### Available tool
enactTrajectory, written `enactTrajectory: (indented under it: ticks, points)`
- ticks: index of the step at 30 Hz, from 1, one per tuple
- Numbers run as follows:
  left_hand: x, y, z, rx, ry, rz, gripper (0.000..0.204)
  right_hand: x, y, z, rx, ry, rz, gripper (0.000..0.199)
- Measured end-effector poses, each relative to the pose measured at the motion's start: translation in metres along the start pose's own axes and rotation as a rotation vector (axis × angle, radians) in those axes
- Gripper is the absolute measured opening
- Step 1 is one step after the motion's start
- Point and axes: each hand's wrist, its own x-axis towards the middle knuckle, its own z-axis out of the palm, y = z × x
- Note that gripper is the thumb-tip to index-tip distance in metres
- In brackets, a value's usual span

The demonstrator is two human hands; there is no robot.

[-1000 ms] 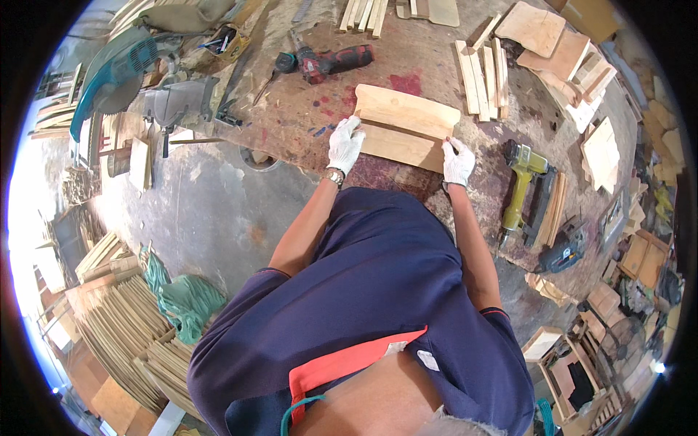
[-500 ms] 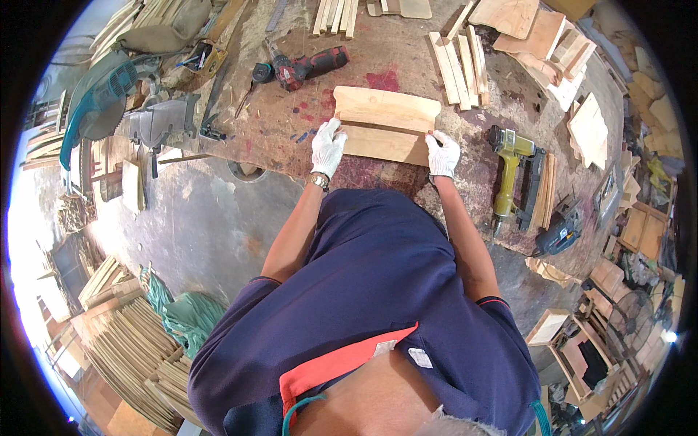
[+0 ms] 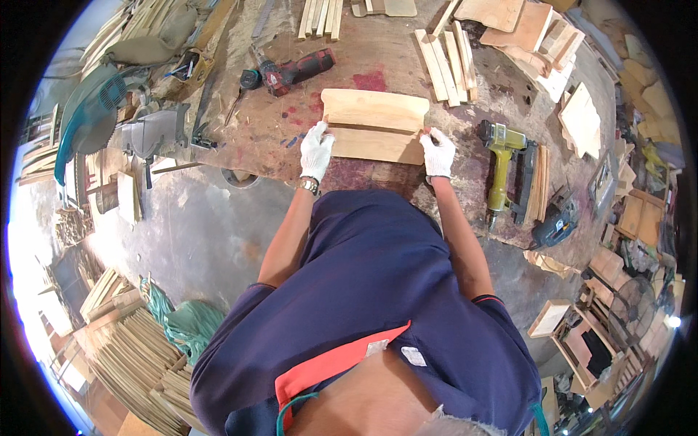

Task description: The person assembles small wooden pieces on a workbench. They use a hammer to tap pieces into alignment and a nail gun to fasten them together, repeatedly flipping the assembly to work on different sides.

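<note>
Two pale wooden boards lie lengthwise across the workbench in front of me, with a narrow dark gap between them. The far board (image 3: 374, 109) has curved ends. Nearer to me is the plainer near board (image 3: 378, 145). My left hand (image 3: 316, 151), in a white glove, pinches the left end where the boards meet. At the right end, my right hand (image 3: 438, 154), gloved too, has its thumb and fingers closed on the edge by the gap. Fingertips are partly hidden, so I cannot tell whether each hand grips one board or both.
A red-and-black cordless drill (image 3: 287, 74) lies beyond the boards to the left. To the right are an olive nail gun (image 3: 500, 163), thin wood strips (image 3: 539, 183) and a blue power tool (image 3: 557, 224). Pale sticks (image 3: 443, 65) lie far right; a teal circular saw (image 3: 91, 120) stands left.
The whole view has shifted slightly, so the bench things appear a little farther left. Both hands keep their hold at the board ends, and the boards keep nearly the same arrangement.
</note>
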Motion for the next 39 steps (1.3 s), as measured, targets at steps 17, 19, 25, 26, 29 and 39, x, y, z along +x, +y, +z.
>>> enactTrajectory:
  ticks: [17, 19, 25, 26, 29, 39]
  points:
    - [0.028, -0.048, -0.012, -0.011, 0.038, -0.058, 0.026, 0.004, -0.019, -0.009, -0.649, 0.002, -0.277, 0.024]
    - [0.030, -0.037, -0.015, 0.029, 0.000, -0.043, 0.026, 0.004, -0.020, -0.009, -0.643, -0.002, -0.268, 0.024]
    - [0.035, -0.017, -0.024, 0.068, -0.109, -0.164, 0.035, 0.005, -0.017, -0.011, -0.628, -0.018, -0.270, 0.023]
    - [0.035, -0.016, -0.022, -0.011, -0.086, -0.190, 0.038, 0.005, -0.017, -0.011, -0.628, -0.017, -0.275, 0.022]
    - [0.036, -0.010, -0.013, -0.173, -0.070, -0.300, 0.049, 0.006, -0.017, -0.012, -0.607, -0.002, -0.302, 0.022]
    - [0.028, 0.008, -0.001, -0.151, 0.017, -0.223, 0.047, -0.003, -0.028, -0.001, -0.329, 0.032, -0.193, 0.023]
